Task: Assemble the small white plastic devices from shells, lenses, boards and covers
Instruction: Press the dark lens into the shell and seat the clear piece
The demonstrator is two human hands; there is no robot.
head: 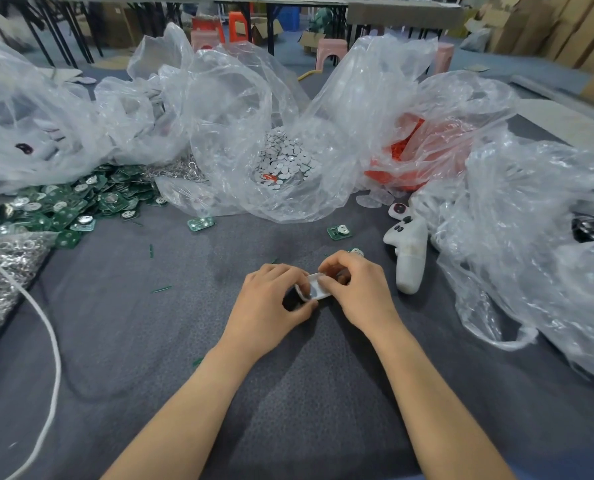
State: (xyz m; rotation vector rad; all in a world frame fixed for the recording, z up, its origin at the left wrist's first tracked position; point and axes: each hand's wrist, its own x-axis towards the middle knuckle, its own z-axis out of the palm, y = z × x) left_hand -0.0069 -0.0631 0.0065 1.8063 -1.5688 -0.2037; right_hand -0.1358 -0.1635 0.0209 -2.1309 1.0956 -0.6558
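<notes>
left hand, right hand pinch shell; clear bag holds discs

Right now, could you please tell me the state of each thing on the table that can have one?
left hand: grips the white shell.
right hand: pinches the same shell.
white shell: held between both hands.
disc bag: open, white discs heaped inside.
green boards: loose pile on the table.
white handheld tool: lying on its side, untouched.
</notes>
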